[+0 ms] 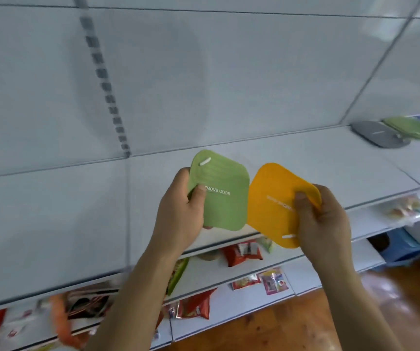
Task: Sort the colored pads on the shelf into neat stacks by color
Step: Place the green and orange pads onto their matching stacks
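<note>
Holding one green pad pinched in our left hand and one orange pad pinched in our right hand, apart above the shelf, presumably to separate colors. Grey pad and green stack lie far right.

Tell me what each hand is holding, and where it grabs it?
The left hand grips a green pad by its left edge, thumb on the printed face. The right hand pinches an orange pad at its right edge.
</note>
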The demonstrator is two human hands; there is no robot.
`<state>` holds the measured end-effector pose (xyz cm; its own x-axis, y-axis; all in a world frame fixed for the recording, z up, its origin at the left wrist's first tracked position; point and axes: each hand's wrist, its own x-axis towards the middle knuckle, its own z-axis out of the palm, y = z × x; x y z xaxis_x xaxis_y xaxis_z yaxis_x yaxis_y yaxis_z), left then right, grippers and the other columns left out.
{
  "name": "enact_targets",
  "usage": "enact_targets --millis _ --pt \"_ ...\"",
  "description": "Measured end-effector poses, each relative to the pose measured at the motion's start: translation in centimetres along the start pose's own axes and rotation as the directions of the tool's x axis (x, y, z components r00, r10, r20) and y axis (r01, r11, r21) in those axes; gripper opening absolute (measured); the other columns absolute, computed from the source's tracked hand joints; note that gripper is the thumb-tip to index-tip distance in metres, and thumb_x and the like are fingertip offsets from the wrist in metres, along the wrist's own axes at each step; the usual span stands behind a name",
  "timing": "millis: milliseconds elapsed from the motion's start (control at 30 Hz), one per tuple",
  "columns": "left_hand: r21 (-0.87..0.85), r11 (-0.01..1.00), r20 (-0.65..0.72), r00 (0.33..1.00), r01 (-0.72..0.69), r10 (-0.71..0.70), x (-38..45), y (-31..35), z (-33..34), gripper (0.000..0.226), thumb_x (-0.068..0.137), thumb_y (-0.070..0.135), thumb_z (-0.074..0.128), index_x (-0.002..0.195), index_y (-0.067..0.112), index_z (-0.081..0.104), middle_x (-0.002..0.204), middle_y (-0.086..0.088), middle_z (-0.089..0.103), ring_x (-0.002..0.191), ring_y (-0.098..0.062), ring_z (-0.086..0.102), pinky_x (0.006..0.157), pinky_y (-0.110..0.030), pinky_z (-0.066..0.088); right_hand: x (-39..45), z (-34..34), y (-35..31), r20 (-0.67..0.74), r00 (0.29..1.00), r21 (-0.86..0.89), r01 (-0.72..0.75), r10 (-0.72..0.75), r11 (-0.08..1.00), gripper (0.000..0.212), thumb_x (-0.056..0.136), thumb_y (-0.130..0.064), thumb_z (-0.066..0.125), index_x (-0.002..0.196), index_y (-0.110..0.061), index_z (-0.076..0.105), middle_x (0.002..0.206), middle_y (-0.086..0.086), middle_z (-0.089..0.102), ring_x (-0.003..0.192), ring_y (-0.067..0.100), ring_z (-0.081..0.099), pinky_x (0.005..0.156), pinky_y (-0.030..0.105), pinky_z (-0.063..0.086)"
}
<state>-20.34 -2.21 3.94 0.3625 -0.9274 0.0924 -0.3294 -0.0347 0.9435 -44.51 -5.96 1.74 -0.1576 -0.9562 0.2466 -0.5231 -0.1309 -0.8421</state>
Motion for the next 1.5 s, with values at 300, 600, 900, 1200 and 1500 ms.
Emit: enact_targets --millis 300,600,900,1200,1500 --pt "-0.024 0.996 0.199 0.976 -0.081 0.085 -3.9 7.2 22.4 0.014 0.107 0.019 0.055 0.116 0.027 0.062 0.105 0.015 0.069 0.094 0.007 0.063 0.063 -0.011 0.049 3.1 -19.5 13.3 -0.257 0.95 0.041 -0.173 0.178 0.984 0.008 0.103 -0.033 0.062 0.102 -0.033 0.07 0.08 -0.006 0.07 0.07 0.006 0.064 0.057 0.028 0.047" --pt "-0.019 0.993 0.326 0.938 -0.116 0.116 -1.5 12.0 38.1 0.015 0.105 0.016 0.058 0.112 0.027 0.064 0.102 0.015 0.071 0.091 0.009 0.063 0.07 -0.007 0.045 8.2 -28.5 22.3 -0.335 0.892 0.133 -0.275 0.304 0.952 0.009 0.102 -0.034 0.063 0.098 -0.038 0.071 0.084 -0.011 0.07 0.076 0.01 0.064 0.063 0.033 0.047" --pt "-0.083 0.994 0.304 0.947 -0.076 0.098 7.4 15.4 52.1 0.015 0.104 0.016 0.058 0.114 0.023 0.065 0.105 0.011 0.071 0.098 -0.002 0.065 0.076 -0.017 0.048 21.2 -34.6 26.7 -0.327 0.914 0.047 -0.237 0.239 0.97 0.01 0.103 -0.039 0.059 0.1 -0.04 0.068 0.083 -0.016 0.069 0.075 0.011 0.065 0.066 0.042 0.055" --pt "-0.103 0.995 0.239 0.971 0.0 0.025 13.7 17.6 62.8 0.016 0.103 0.012 0.058 0.109 0.025 0.066 0.102 0.013 0.074 0.091 0.003 0.067 0.079 -0.024 0.051 32.4 -37.9 32.9 -0.276 0.924 0.064 -0.255 0.263 0.965 0.009 0.103 -0.037 0.06 0.101 -0.039 0.069 0.08 -0.007 0.069 0.073 0.016 0.064 0.06 0.035 0.049" --pt "-0.111 0.978 -0.069 0.98 0.176 -0.184 19.1 19.1 71.8 0.026 0.086 0.031 0.061 0.11 0.034 0.07 0.105 0.011 0.077 0.104 -0.022 0.071 0.09 -0.059 0.06 45.6 -42.0 40.8 -0.057 0.976 0.042 -0.209 0.211 0.977 0.01 0.104 -0.036 0.058 0.098 -0.039 0.065 0.083 -0.012 0.07 0.076 0.007 0.063 0.06 0.03 0.045"
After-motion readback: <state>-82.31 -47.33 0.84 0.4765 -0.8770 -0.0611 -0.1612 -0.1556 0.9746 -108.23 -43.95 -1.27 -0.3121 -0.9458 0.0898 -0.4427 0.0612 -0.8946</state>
